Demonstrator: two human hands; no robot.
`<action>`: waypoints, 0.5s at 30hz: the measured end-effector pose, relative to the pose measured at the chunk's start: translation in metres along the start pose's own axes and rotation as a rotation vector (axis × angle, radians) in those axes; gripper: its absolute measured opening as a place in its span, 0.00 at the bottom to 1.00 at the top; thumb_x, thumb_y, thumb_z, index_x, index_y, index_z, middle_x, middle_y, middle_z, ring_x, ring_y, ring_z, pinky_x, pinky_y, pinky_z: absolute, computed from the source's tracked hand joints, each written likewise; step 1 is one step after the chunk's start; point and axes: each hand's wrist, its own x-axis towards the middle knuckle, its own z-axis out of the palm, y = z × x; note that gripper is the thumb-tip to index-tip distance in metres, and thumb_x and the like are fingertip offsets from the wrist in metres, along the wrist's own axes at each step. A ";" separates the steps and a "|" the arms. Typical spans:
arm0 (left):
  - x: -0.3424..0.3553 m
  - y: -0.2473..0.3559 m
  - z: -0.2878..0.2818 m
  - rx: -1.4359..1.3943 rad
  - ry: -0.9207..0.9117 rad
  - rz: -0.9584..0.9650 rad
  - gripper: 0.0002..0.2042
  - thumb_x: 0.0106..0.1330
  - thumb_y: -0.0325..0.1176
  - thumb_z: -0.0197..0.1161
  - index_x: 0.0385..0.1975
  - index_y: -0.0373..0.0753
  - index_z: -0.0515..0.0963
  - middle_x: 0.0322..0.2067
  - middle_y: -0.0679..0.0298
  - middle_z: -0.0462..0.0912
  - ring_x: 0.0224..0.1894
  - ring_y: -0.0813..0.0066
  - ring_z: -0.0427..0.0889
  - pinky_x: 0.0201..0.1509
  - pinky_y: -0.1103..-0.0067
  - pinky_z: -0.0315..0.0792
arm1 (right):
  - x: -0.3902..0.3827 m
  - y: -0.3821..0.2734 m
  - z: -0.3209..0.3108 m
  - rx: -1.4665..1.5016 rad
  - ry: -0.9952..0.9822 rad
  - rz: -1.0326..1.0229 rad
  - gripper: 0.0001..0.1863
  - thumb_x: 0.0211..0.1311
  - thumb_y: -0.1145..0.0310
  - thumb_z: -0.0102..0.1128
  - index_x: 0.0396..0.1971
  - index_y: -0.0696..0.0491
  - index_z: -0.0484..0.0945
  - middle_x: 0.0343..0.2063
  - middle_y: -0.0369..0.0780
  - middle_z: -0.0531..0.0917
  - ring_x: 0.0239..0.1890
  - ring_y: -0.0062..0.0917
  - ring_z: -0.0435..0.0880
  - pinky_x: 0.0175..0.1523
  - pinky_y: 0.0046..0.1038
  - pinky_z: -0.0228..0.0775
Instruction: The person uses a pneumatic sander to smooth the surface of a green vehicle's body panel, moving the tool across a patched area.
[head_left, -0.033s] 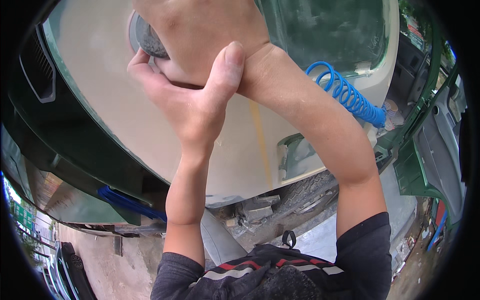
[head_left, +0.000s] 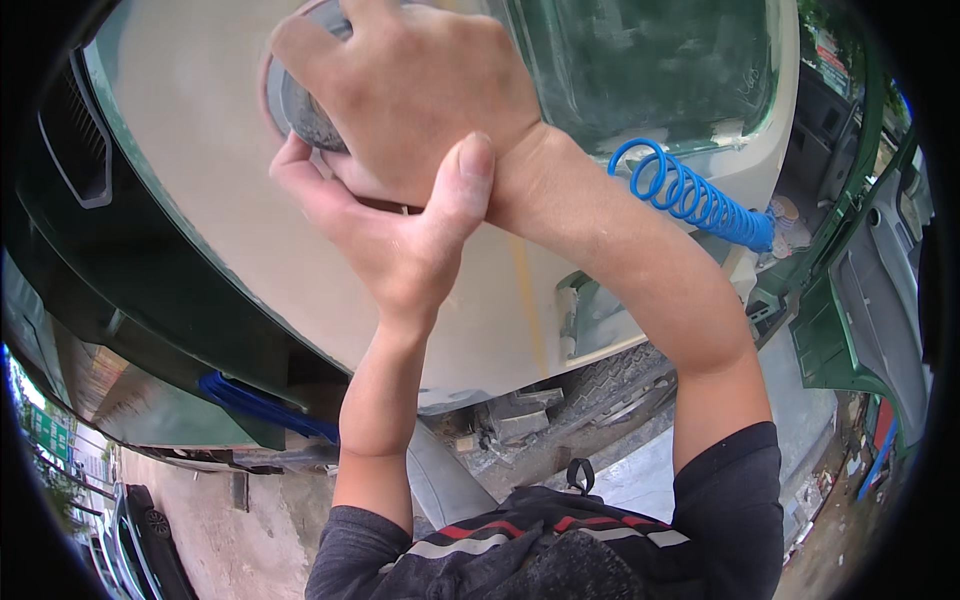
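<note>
- The right hand (head_left: 430, 90) lies over the round grey tool (head_left: 295, 105), its fingers bent and apparently clamped on it; some of them are cut off by the upper edge of the view.
- The left hand (head_left: 395, 240) cups the right from below, thumb against the right wrist and one fingertip at the tool's near edge. Its other fingers are hidden, so I cannot tell what they close on.
- The tool is on the broad cream panel (head_left: 200, 150), left of the dark green area (head_left: 650, 70).
- Both hands and the tool have just shifted a little toward the person, and more of the tool's rim shows.
- For the work in hand, that puts the tool over a nearer part of the panel, with the two-handed hold unchanged.
- The blue coiled hose (head_left: 690, 190) remains right of the hands, its upper loops slightly lower.
</note>
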 end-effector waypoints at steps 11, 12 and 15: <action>0.021 -0.001 0.000 -0.005 0.100 0.150 0.51 0.53 0.55 0.80 0.64 0.25 0.57 0.52 0.52 0.72 0.58 0.63 0.75 0.65 0.72 0.69 | 0.011 -0.009 0.004 0.099 -0.037 -0.033 0.19 0.47 0.60 0.71 0.39 0.51 0.80 0.31 0.45 0.79 0.27 0.36 0.85 0.31 0.36 0.82; 0.056 -0.006 0.009 -0.019 0.093 0.140 0.50 0.53 0.55 0.80 0.63 0.24 0.58 0.50 0.53 0.74 0.56 0.65 0.76 0.63 0.73 0.70 | 0.023 -0.001 0.004 0.130 -0.092 -0.018 0.19 0.51 0.60 0.69 0.39 0.57 0.81 0.36 0.50 0.85 0.35 0.43 0.89 0.37 0.41 0.83; 0.108 0.038 0.018 -0.147 -0.086 0.259 0.44 0.57 0.49 0.78 0.60 0.22 0.63 0.50 0.51 0.77 0.53 0.67 0.79 0.57 0.75 0.74 | 0.073 0.013 -0.012 0.091 -0.103 -0.016 0.19 0.51 0.60 0.69 0.40 0.55 0.80 0.34 0.48 0.83 0.32 0.40 0.87 0.34 0.38 0.82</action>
